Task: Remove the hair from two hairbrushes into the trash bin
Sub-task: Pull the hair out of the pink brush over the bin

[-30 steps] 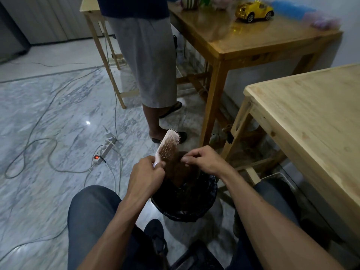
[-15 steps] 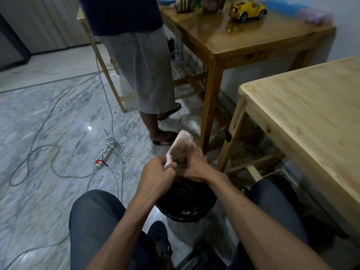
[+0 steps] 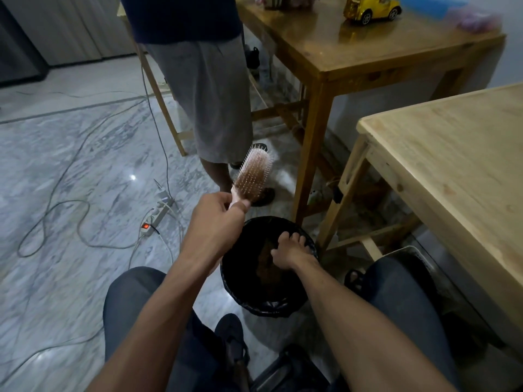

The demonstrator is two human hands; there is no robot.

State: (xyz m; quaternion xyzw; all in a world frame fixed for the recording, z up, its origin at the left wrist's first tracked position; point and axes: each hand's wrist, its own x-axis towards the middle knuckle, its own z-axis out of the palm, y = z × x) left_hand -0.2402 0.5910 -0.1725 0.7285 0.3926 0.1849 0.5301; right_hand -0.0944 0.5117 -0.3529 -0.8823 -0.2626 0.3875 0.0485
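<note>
My left hand grips the handle of a pink paddle hairbrush, held upright and tilted right, bristles facing me, just above and left of the trash bin. The bin is round with a black liner and stands on the floor between my knees. A brown clump of hair lies inside it. My right hand is lowered into the bin's mouth with its fingers spread apart over the clump. I see only one hairbrush.
A person in grey shorts stands just beyond the brush. A brown table with a yellow toy car is behind the bin, and a pale wooden table at right. A power strip and cables lie on the floor at left.
My right hand left the brush bristles and dropped into the bin, fingers now spread. My left hand stayed on the handle, with the brush a little higher above the bin.
</note>
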